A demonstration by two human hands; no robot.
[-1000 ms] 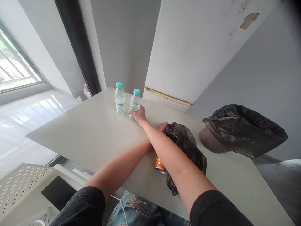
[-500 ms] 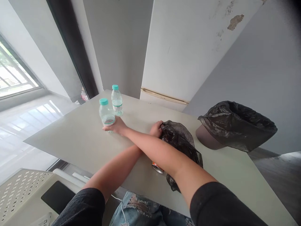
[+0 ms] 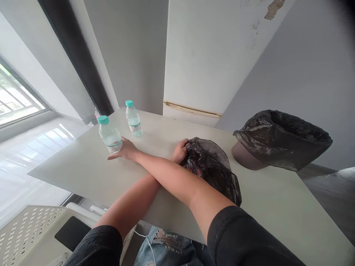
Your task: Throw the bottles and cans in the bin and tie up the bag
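Note:
My forearms cross, the right one over the left. My right hand (image 3: 126, 149) reaches to the left side of the table and is closed around the lower part of a clear water bottle (image 3: 109, 135) with a teal cap. Its thumb lies in front of the bottle's base. Behind it to the right stands a second water bottle (image 3: 134, 120) of the same kind. My left hand (image 3: 181, 150) grips the edge of a crumpled black plastic bag (image 3: 213, 166). Something reddish shows through the bag, its kind unclear. Part of the bag is hidden by my right forearm.
A brownish bin (image 3: 246, 157) lined with a black bag (image 3: 283, 144) stands on the right of the pale table (image 3: 266, 199). A white fridge (image 3: 199, 66) is behind the table. At lower left, a dark phone-like slab (image 3: 72, 232) lies on a perforated cream plastic surface (image 3: 33, 231).
My right hand and the held bottle have moved left, away from the second bottle. An orange can seen under my right forearm is now hidden. My left hand keeps its hold on the bag.

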